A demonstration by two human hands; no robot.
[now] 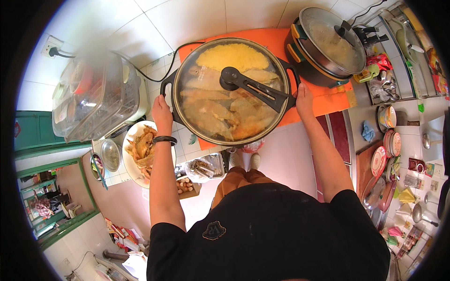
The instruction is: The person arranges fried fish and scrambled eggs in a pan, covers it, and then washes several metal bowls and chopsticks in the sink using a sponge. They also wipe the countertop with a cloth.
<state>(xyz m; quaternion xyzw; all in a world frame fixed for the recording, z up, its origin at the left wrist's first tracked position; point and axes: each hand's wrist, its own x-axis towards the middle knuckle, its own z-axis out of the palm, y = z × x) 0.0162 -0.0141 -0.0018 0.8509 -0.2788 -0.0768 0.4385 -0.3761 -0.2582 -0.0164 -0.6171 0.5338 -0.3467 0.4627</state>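
A large round pan (174,121) with two black side handles is in front of me, over an orange mat (318,102). Its glass lid (202,82), fogged in places, has a long black handle (258,86) that slants toward the right. Through the glass I see browned pieces of food (211,109), which look like fish, and a yellow mass (233,58) at the far side. My left hand (162,114) grips the left pan handle, and my right hand (304,101) holds the right one. The fingers under both handles are partly hidden.
Right of the pan stands a dark cooker (302,66) with a tilted glass-lidded pot (330,45). An oval plate of fried food (142,151) lies below my left forearm. Clear plastic bins (95,98) stand at left; a black cord (151,78) runs behind. Dishes (379,161) crowd the right counter.
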